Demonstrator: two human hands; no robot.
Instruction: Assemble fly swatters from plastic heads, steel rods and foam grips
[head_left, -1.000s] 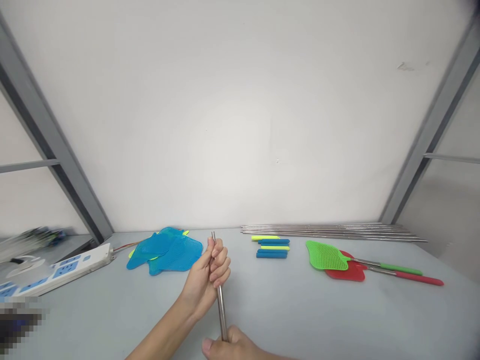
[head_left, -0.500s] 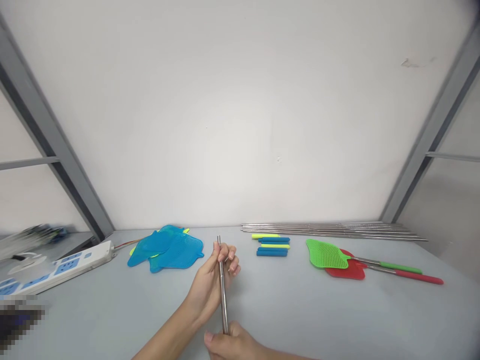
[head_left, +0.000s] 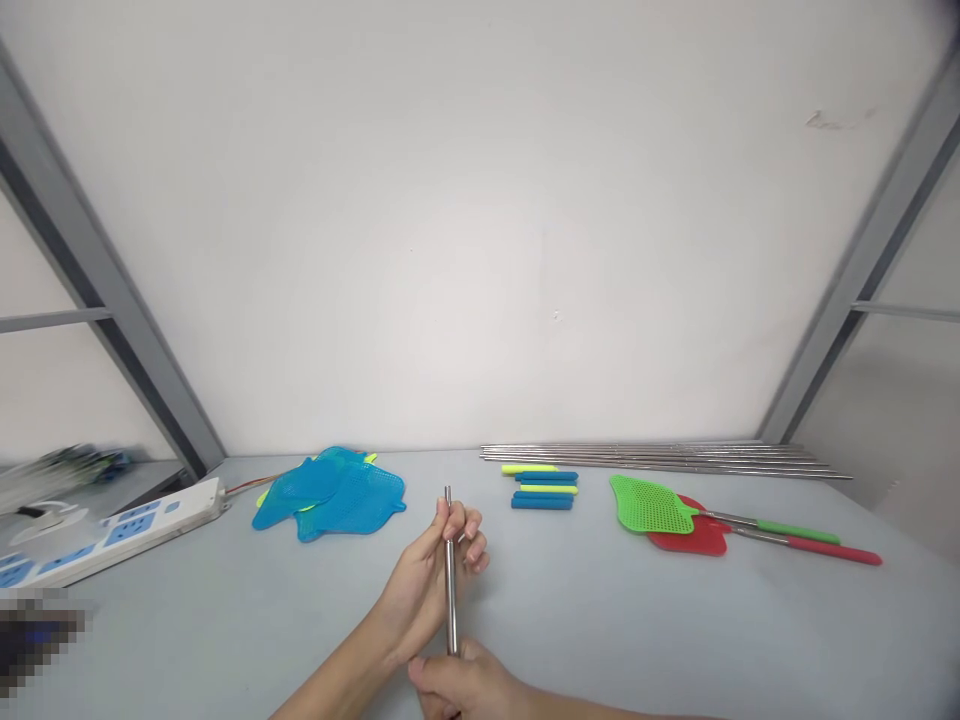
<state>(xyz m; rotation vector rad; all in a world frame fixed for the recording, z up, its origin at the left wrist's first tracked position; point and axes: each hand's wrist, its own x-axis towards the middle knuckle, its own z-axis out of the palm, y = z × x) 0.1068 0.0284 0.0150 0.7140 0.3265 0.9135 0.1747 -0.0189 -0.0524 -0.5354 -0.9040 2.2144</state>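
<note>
A shiny metal telescopic rod (head_left: 451, 590) stands nearly upright in front of me, held in both hands. My left hand (head_left: 435, 570) pinches it near the thin top end, the other fingers curled loosely beside it. Lower down, my right hand (head_left: 472, 685) is closed around the thicker part, and the rod's bottom end is mostly hidden by it. Beyond my hands lie several blue and yellow handle sleeves (head_left: 544, 503) in a small stack. To the left is a pile of blue fly swatter heads (head_left: 352, 500), with bits of yellow ones showing underneath.
Several metal rods (head_left: 660, 458) lie along the wall at the back right. A green fly swatter (head_left: 652, 507) overlaps a red fly swatter (head_left: 701, 540) on the right. At the left edge sits a white power strip (head_left: 142, 525) with a plug. Grey frame posts flank the table (head_left: 637, 640).
My left hand and the rod's top have shifted slightly right and down, so the rod stands more upright. Both hands keep their hold on it.
</note>
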